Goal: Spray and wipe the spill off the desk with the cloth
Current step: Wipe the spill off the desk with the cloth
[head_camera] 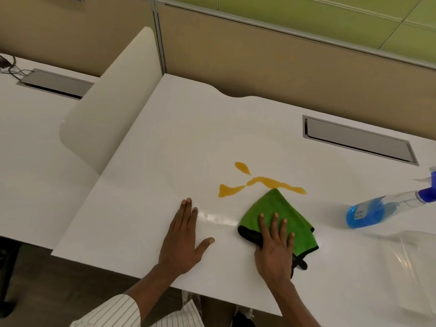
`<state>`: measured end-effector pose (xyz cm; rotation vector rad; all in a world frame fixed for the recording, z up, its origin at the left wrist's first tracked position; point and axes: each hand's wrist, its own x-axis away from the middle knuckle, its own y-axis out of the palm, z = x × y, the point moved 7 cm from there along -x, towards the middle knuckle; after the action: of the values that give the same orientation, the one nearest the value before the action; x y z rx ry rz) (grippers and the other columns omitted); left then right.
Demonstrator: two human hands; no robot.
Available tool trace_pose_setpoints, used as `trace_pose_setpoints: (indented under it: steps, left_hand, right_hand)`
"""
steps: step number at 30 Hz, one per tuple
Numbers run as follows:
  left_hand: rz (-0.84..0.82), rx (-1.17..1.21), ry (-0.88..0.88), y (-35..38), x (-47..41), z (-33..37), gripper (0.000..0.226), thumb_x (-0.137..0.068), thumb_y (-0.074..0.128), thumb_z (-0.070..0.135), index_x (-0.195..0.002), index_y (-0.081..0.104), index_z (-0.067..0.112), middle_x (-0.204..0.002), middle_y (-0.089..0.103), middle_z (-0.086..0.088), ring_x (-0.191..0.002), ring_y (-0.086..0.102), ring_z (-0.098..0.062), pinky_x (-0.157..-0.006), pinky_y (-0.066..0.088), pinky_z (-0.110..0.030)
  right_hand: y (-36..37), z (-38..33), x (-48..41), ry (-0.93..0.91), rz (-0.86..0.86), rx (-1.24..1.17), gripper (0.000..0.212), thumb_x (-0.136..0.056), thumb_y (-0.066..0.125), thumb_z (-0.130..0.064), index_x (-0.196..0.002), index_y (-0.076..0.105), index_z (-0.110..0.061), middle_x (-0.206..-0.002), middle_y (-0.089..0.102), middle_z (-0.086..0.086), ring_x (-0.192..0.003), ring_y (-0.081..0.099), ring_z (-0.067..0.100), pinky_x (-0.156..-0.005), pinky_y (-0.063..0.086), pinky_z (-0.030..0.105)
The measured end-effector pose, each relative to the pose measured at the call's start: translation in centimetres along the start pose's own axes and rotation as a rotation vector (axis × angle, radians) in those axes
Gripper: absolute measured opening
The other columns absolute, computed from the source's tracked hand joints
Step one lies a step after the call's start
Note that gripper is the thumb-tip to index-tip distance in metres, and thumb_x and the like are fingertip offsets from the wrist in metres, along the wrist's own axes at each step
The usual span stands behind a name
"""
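On the near part of the white table (146, 161), right hand (276, 246) lies flat, palm down, fingers spread, pressing on the green cloth (278, 208); not gripping, just flat contact on the cloth's near-left part. Thumb side sits at the cloth's black-trimmed edge; a black tab sticks out just right of the wrist. Right forearm comes in from the near edge, angled slightly left toward the hand. Left hand (184, 234) is also open and flat on bare table, well left of the cloth, four fingers together pointing far, thumb splayed to the right; holding nothing. Left forearm enters from near-left, striped sleeve (113, 312) pushed up at the bottom edge. Cloth is folded into a rough wedge, its far tip touching the near edge of the orange-yellow spill (259, 182). Spill is a thin branching puddle just beyond the cloth, mid-table. A faint wet streak shows between the two hands. Spray bottle (377, 208) with blue liquid is on the right, well clear of the cloth; it appears tilted, head toward the right frame edge. A clear plastic item sits near-right, too blurred to identify. Grey cable hatch (358, 140) recessed in the table, far right.
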<state>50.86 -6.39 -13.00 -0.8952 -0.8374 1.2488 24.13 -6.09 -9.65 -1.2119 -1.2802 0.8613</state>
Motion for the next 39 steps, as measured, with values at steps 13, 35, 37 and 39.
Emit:
trace_pose_setpoints:
  steps: [13,35,37,39]
  left_hand:
    - [0.068,-0.058,0.027,0.8,-0.1,-0.5,0.104,-0.106,0.038,0.080,-0.175,0.021,0.005,-0.188,0.001,-0.012,-0.175,0.004,-0.026,-0.138,0.014,-0.037]
    - [0.077,-0.113,0.014,0.7,-0.1,0.0,0.101,-0.106,0.037,0.076,-0.173,0.027,0.002,-0.187,0.006,-0.015,-0.174,0.008,-0.028,-0.137,0.022,-0.045]
    - [0.078,-0.115,0.015,0.6,0.0,-0.1,0.101,-0.106,0.037,0.076,-0.172,0.028,0.001,-0.187,0.007,-0.015,-0.174,0.009,-0.029,-0.137,0.024,-0.046]
    - [0.075,-0.116,0.011,0.5,0.0,-0.1,0.101,-0.106,0.037,0.077,-0.172,0.028,0.002,-0.187,0.008,-0.015,-0.174,0.008,-0.029,-0.137,0.024,-0.046]
  right_hand:
    - [0.9,0.2,2.8,-0.017,-0.061,0.065,0.093,-0.092,0.050,-0.012,-0.167,0.001,-0.035,-0.177,-0.008,0.010,-0.162,-0.010,0.042,-0.129,0.012,0.065]
    - [2.3,0.7,3.6,-0.041,-0.022,0.049,0.100,-0.086,0.054,-0.010,-0.167,0.004,-0.039,-0.177,-0.010,0.007,-0.162,-0.012,0.043,-0.127,0.008,0.070]
    - [1.5,1.1,1.3,-0.039,-0.021,0.035,0.099,-0.086,0.052,-0.008,-0.166,0.004,-0.040,-0.177,-0.010,0.006,-0.162,-0.013,0.041,-0.128,0.005,0.069]
    - [0.5,2.0,-1.2,-0.007,-0.021,0.011,0.098,-0.087,0.051,-0.008,-0.166,0.005,-0.041,-0.178,-0.007,0.005,-0.163,-0.011,0.040,-0.128,0.005,0.068]
